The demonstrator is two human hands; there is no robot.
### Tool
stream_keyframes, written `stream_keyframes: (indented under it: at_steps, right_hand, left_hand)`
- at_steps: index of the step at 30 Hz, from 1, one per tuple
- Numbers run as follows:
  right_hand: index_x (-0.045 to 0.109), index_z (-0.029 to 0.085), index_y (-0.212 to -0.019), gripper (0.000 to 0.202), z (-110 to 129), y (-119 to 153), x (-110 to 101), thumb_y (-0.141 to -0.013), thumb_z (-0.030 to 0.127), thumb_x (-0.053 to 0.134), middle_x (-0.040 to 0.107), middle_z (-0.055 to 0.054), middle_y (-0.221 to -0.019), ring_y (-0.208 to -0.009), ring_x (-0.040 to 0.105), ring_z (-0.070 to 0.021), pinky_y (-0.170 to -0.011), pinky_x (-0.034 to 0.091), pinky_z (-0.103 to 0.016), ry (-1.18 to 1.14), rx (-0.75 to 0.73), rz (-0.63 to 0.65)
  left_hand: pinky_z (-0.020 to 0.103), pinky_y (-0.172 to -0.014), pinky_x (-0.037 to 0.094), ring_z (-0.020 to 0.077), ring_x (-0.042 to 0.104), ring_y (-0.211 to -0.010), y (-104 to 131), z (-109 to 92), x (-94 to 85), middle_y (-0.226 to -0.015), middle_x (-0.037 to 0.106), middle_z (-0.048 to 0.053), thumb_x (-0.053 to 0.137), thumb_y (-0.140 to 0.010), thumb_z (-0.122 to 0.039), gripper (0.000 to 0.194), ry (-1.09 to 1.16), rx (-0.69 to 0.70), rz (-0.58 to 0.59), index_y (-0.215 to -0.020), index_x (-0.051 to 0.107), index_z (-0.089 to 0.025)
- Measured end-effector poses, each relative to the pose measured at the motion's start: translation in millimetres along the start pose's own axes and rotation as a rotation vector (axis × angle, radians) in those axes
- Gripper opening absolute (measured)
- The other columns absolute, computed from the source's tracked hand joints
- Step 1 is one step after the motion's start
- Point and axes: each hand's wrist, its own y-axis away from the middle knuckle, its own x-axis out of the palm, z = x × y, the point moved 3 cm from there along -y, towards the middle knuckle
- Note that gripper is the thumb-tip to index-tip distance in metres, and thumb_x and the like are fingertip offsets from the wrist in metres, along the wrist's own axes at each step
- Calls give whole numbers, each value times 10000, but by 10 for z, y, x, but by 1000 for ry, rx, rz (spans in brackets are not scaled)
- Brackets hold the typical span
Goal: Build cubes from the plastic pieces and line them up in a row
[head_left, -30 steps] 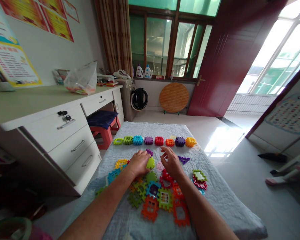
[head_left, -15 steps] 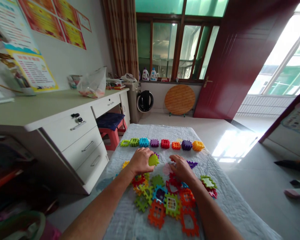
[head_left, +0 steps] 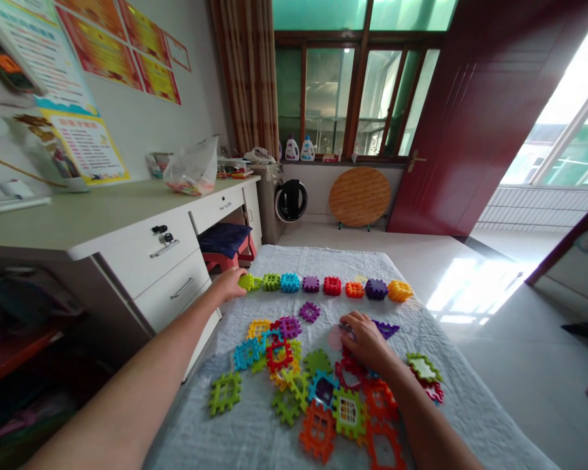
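Note:
My left hand (head_left: pixel 234 284) is at the far left of the row, its fingers closed on a lime-green interlocking plastic block piece (head_left: pixel 247 281). Several built blocks run rightward from there: a green block (head_left: pixel 271 281), a blue block (head_left: pixel 290 282), a red block (head_left: pixel 332 285), and a yellow block (head_left: pixel 400 290) at the end. My right hand (head_left: pixel 364 336) rests low over the loose pieces with loosely bent fingers, beside a purple triangular piece (head_left: pixel 386 329). What lies under its palm is hidden. A single purple piece (head_left: pixel 310 312) lies between my hands.
Loose pieces, among them an orange window piece (head_left: pixel 317 431) and a green square frame (head_left: pixel 225 393), lie on the cloth-covered table (head_left: pixel 186 431). A white desk (head_left: pixel 142 215) and a stool (head_left: pixel 225 239) stand left. A round wooden board (head_left: pixel 359 196) leans by the wall.
My left hand has moved left and forward with the lime-green piece, from above the pile to the row's left end. The right hand stays near the pile. The view has shifted slightly.

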Motion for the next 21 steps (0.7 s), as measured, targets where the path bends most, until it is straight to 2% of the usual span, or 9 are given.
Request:
stream_keyframes:
  at_steps: [8, 21]
  right_hand:
    - [624, 199, -1016, 283, 1, 5, 2, -747, 203, 539, 585, -61, -1016, -952, 510, -206, -844, 346, -287, -1, 27, 31]
    - [625, 208, -1014, 275, -3, 1, 14, -752, 206, 542, 576, -54, -1013, -950, 500, -204, -847, 336, -289, -19, 33, 14]
  left_hand:
    - [254, -849, 462, 226, 588, -1018, -354, -24, 41, -1143, 567, 70, 613, -526, -110, 578, -44, 78, 128, -1100, 599, -178]
    - [247, -694, 497, 226, 624, -890, -504, -41, 272, -1124, 588, 78, 658, -467, -111, 605, -91, 21, 285, -1068, 611, -170]
